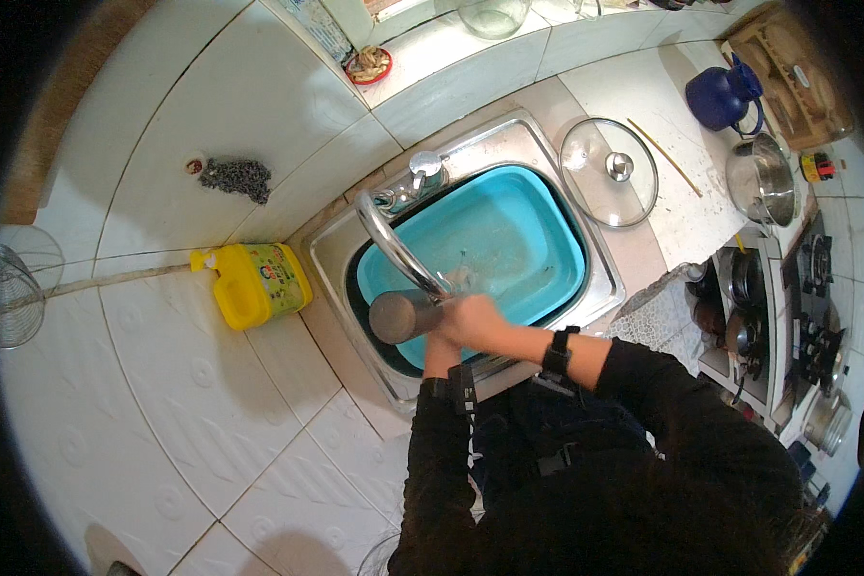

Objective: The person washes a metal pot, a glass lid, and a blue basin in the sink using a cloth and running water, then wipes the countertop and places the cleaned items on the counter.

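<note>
Under the curved metal faucet [399, 248], both my hands meet above a turquoise plastic basin [540, 216], which sits inside a stainless steel sink [608, 277]. A dark cylindrical vessel [397, 317] lies tilted on its side at my hands, its round end toward the lower left. My right hand [479, 324] is at its other end, blurred and curled. Mostly hidden behind it, my left hand [443, 347] reaches up from below; its fingers cannot be made out. Water seems to splash just past the faucet's mouth. The basin holds cloudy water with small dark bits.
A yellow plastic jug [259, 284] stands left of the sink. At right, a glass lid [594, 180], a thin stick [664, 157], a blue pitcher [723, 97] and a steel pot [762, 180] rest on the counter. A dark scouring pad [236, 180] hangs on the wall.
</note>
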Tool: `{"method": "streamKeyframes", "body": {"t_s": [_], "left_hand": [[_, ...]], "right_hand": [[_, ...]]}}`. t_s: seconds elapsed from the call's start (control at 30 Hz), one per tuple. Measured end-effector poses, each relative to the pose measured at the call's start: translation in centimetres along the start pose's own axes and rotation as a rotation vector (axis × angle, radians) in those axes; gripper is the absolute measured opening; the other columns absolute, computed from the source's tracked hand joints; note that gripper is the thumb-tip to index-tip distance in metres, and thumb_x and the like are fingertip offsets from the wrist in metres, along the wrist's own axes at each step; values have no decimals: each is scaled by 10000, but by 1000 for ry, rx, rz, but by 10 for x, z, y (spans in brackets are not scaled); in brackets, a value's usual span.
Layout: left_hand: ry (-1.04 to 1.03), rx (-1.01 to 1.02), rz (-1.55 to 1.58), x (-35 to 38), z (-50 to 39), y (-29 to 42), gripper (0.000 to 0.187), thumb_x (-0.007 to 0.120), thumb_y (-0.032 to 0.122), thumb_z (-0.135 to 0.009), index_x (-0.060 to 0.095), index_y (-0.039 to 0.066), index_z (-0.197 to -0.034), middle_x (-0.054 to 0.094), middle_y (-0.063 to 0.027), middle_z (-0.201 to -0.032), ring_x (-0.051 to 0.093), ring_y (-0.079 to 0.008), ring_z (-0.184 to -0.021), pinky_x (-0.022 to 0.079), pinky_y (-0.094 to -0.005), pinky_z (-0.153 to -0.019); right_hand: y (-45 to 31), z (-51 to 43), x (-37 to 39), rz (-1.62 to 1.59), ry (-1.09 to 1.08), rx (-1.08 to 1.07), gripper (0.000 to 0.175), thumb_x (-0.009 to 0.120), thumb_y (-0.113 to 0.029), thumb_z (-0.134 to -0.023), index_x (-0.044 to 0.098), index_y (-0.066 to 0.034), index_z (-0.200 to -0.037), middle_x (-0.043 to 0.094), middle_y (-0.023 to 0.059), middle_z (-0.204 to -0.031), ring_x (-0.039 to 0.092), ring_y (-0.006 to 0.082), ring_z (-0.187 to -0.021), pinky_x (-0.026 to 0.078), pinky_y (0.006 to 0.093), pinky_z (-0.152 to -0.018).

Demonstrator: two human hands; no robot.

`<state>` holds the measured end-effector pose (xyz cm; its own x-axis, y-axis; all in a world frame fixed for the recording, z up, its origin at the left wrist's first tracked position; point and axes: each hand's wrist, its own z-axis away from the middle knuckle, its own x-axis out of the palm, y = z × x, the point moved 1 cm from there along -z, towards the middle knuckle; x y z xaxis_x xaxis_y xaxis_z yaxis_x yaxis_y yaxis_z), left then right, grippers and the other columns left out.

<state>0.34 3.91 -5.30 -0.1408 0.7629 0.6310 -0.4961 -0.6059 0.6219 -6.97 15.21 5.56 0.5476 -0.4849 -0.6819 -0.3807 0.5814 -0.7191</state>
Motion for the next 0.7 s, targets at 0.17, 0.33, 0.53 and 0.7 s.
{"method": "streamKeyframes", "body": {"t_s": [0.17,0.33,0.53,0.7], "left_hand": [[501,34,437,-2,-58,-30,220,520,254,-946,581,70,-1050,622,-61,-985,609,-202,-850,515,-352,-692],[383,-23,415,-5,-31,-15,229,492,264,-967,561,69,-1067,600,-59,-1039,590,-203,-939,515,-365,-724],[514,-52,577,60,-30,3,231,502,279,-965,541,73,-1061,596,-32,-1008,575,-181,-971,507,-366,-738],[677,-113,532,45,-29,14,340,518,331,-963,532,81,-1193,591,-63,-1165,595,-232,-1043,528,-424,-841]], "right_hand": [[51,-39,-7,60,37,84,245,601,-282,-819,627,-92,-972,639,203,-885,632,400,-764,500,508,-690],[12,2,3,-183,43,152,223,576,-268,-857,611,-62,-935,618,210,-872,619,421,-804,495,520,-692],[69,-41,-15,61,-8,182,216,555,-209,-854,627,-14,-797,644,210,-805,625,429,-785,510,499,-684],[35,-11,-7,-165,254,18,209,548,-203,-854,624,-10,-829,645,201,-805,627,417,-734,515,497,-640]]}}
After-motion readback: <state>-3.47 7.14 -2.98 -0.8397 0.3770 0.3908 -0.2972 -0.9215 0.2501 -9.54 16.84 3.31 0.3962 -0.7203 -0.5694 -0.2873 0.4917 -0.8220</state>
